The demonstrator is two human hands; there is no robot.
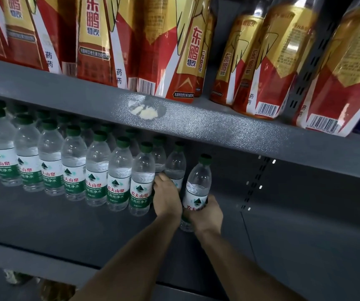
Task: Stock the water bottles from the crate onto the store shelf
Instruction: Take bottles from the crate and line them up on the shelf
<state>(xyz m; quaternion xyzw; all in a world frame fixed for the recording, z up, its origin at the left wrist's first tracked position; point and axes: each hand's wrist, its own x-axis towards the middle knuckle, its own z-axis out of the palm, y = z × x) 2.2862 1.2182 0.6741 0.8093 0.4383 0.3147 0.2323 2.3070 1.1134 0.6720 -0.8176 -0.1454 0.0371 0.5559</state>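
The right hand clamps its fingers on a clear ribbed water bottle right of the bottle row; the left hand grips a rear bottle. Bare grey shelf lies rightward.

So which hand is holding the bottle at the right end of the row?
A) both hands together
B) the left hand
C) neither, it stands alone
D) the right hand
D: the right hand curls round the lower part of the end water bottle, while the left hand reaches in beside it toward another water bottle behind.
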